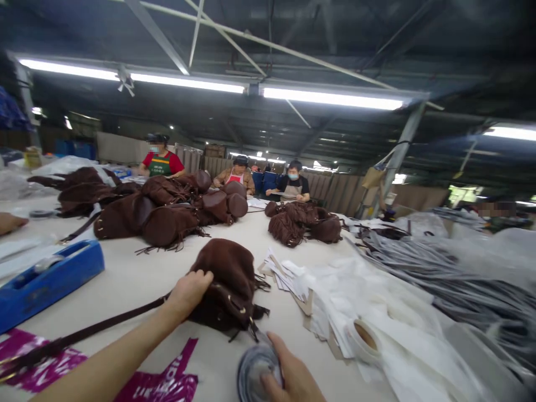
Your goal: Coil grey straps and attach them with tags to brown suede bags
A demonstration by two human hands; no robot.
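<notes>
A dark brown bucket bag [224, 265] with fringe and gold-coloured rings lies on the pale table in front of me. My left hand [192, 290] is closed on the left side of this bag. A dark shoulder strap [104, 324] runs from the bag toward the lower left, past my forearm. My right hand [293, 371] grips a greyish roll of tape [258, 371] just below the bag. A short translucent strip reaches from the roll toward the bag's lower end; I cannot tell whether it is stuck there.
More brown bags [167, 215] are heaped at the far left, with a smaller pile [304, 220] beyond mine. A blue tape dispenser [54, 279] stands left. Purple plastic [167, 382] lies in front. White sheets, a tape roll [363, 339] and grey strips [435, 273] cover the right. Several people sit opposite.
</notes>
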